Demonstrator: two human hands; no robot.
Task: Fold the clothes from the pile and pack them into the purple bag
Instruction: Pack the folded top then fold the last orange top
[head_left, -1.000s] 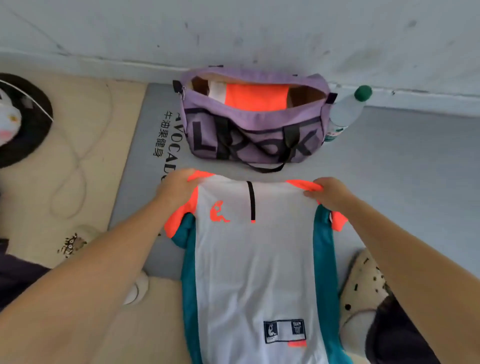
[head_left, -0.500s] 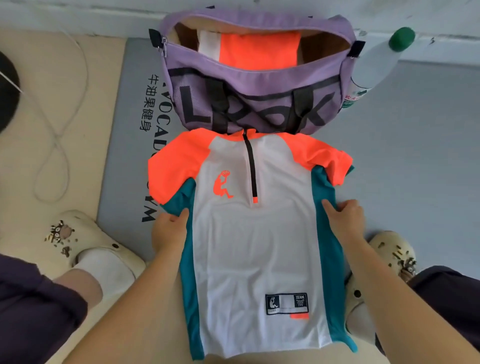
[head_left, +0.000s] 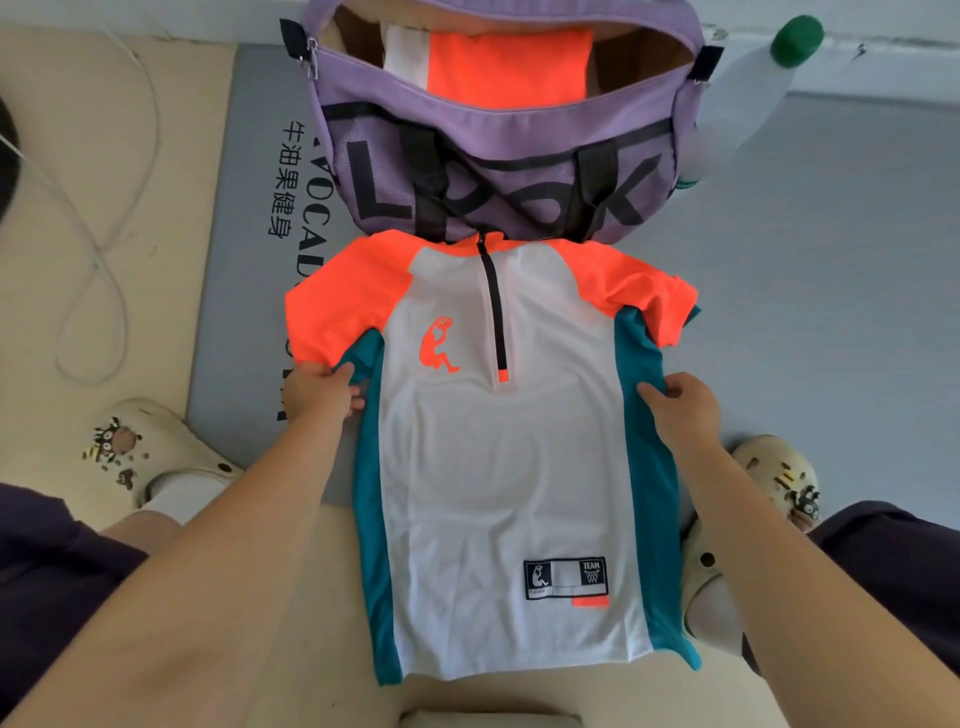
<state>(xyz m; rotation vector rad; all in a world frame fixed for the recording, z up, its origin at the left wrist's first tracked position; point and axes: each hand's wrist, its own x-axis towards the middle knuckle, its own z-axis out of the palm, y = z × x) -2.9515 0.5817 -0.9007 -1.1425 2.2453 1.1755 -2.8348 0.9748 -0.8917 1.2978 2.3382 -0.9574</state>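
Note:
A white shirt (head_left: 504, 467) with orange sleeves and teal side panels lies face up and spread flat on the floor, its collar touching the purple bag (head_left: 498, 156). The bag stands open at the top of the view with a folded orange and white garment (head_left: 498, 67) inside. My left hand (head_left: 319, 392) pinches the shirt's left teal edge just under the sleeve. My right hand (head_left: 680, 405) grips the right teal edge at the same height.
A grey mat (head_left: 249, 270) with dark lettering lies under the bag and the shirt's top. A clear bottle with a green cap (head_left: 753, 78) leans beside the bag's right end. My feet in cream clogs (head_left: 150, 452) flank the shirt. A white cable (head_left: 104, 249) loops at left.
Both hands came down from the shirt's shoulders to its sides below the sleeves. The shirt now lies spread flat, and the view has moved closer to the bag.

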